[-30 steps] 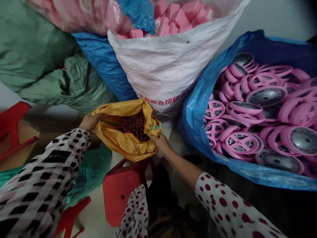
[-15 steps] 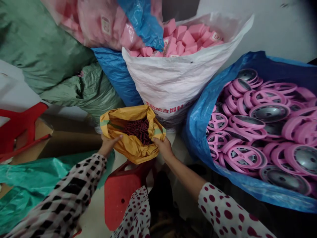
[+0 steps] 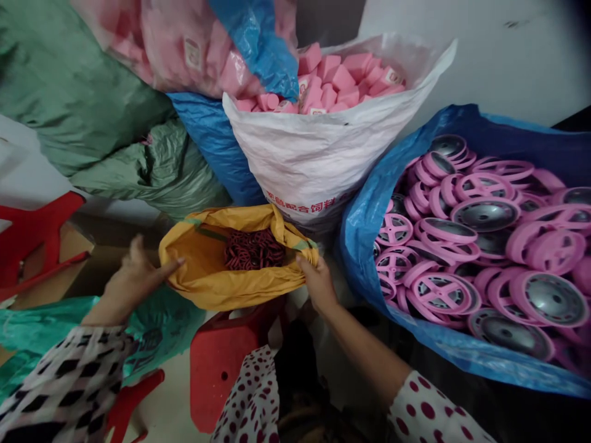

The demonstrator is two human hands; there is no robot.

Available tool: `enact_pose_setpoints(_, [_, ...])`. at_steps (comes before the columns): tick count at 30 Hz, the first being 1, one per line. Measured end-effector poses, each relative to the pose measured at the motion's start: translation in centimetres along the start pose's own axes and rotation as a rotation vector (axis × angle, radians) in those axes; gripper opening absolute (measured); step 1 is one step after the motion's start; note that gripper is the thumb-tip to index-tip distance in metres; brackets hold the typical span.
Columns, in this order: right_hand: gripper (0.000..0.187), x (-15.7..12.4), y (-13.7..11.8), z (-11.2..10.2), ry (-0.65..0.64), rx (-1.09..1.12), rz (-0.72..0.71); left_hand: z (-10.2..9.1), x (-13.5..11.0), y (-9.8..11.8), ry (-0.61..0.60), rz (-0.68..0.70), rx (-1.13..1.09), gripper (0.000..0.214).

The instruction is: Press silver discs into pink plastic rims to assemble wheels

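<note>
A yellow bag (image 3: 217, 286) lies open on a red plastic stool (image 3: 221, 357), with a heap of small dark red rings (image 3: 253, 249) inside. My right hand (image 3: 318, 283), in a red-dotted sleeve, pinches the bag's right rim. My left hand (image 3: 132, 280), in a black-and-white checked sleeve, is at the bag's left rim with fingers spread and one fingertip touching the edge. The bag's mouth is stretched wide between the two hands.
Behind the bag stands a white woven sack (image 3: 323, 154) of pink blocks. A blue sack (image 3: 369, 203) on the right holds several pink and grey wheels (image 3: 462, 246). Green bags (image 3: 138, 166) pile up at the back left. A teal bag (image 3: 55, 320) and another red stool (image 3: 37, 227) are on the left.
My left hand moved left and down from the bag's rim and spread its fingers. The bag's mouth got wider and flatter. My right hand kept its hold on the right rim.
</note>
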State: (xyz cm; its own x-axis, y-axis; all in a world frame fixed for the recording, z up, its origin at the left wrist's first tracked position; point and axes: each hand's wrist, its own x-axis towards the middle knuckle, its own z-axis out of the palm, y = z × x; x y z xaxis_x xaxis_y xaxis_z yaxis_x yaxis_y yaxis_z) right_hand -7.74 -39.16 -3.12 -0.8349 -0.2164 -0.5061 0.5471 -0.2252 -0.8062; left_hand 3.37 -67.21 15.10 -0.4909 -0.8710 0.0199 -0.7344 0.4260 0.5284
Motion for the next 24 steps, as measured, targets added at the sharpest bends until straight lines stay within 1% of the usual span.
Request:
enact_pose_setpoints(1, [0.048,-0.3,-0.3,0.0,-0.013,0.029,0.054,0.3,0.3,0.8,0.038,0.173,0.214,0.09])
enact_pose_setpoints(2, [0.052,-0.6,-0.6,-0.1,-0.024,0.053,0.12,1.0,0.7,1.7,0.048,0.351,0.403,0.091])
enact_pose_setpoints(3, [0.053,-0.7,-0.9,-0.2,-0.031,0.069,0.2,2.2,1.3,2.7,0.0,0.491,0.546,0.084])
enact_pose_setpoints(4, [0.053,-0.7,-1.3,-0.3,-0.035,0.077,0.286,3.8,2.1,3.7,-0.091,0.568,0.647,0.075])
enact_pose_setpoints(5, [0.054,-0.6,-1.6,-0.4,-0.033,0.075,0.364,5.6,3.0,4.8,-0.214,0.612,0.729,0.064])
enact_pose_setpoints(6, [0.055,-0.4,-1.9,-0.4,-0.018,0.067,0.42,7.6,4.1,5.7,-0.33,0.632,0.793,0.054])
enact_pose_setpoints(7, [0.056,0.0,-2.1,-0.5,0.005,0.055,0.452,9.6,5.2,6.5,-0.441,0.642,0.834,0.051])
enact_pose_setpoints(8, [0.057,0.4,-2.3,-0.5,0.032,0.04,0.458,11.5,6.3,7.1,-0.492,0.65,0.837,0.053])
enact_pose_setpoints(9, [0.057,0.9,-2.3,-0.4,0.051,0.023,0.447,13.2,7.4,7.5,-0.518,0.655,0.833,0.055])
enact_pose_setpoints(11, [0.053,2.0,-2.2,-0.1,0.035,-0.02,0.412,15.8,9.0,7.7,-0.535,0.628,0.827,0.061])
enact_pose_setpoints(12, [0.049,2.6,-2.1,0.1,0.007,-0.039,0.399,16.7,9.6,7.6,-0.545,0.6,0.823,0.065])
enact_pose_setpoints(14, [0.038,3.4,-1.8,0.5,-0.049,-0.072,0.365,17.5,10.4,7.1,-0.574,0.531,0.808,0.069])
enact_pose_setpoints(16, [0.029,3.7,-1.7,0.8,-0.065,-0.09,0.317,17.4,10.8,6.6,-0.589,0.481,0.78,0.071])
enact_pose_setpoints(17, [0.025,3.8,-1.8,0.9,-0.06,-0.09,0.293,17.2,10.9,6.4,-0.573,0.47,0.763,0.071])
enact_pose_setpoints(18, [0.022,3.7,-2.2,0.9,-0.052,-0.1,0.242,16.9,11.1,6.4,-0.542,0.466,0.743,0.072])
enact_pose_setpoints(19, [0.019,3.6,-2.8,1.0,-0.045,-0.127,0.149,16.6,11.3,6.5,-0.502,0.468,0.721,0.073])
enact_pose_setpoints(20, [0.017,3.4,-3.6,0.9,-0.038,-0.172,0.015,16.3,11.6,6.7,-0.459,0.472,0.7,0.073])
enact_pose_setpoints(23, [0.017,2.9,-6.3,0.9,-0.004,-0.35,-0.496,15.8,12.5,7.8,-0.351,0.472,0.643,0.078])
enact_pose_setpoints(24, [0.018,2.8,-7.0,0.8,0.013,-0.398,-0.628,15.8,12.8,8.3,-0.323,0.464,0.628,0.079])
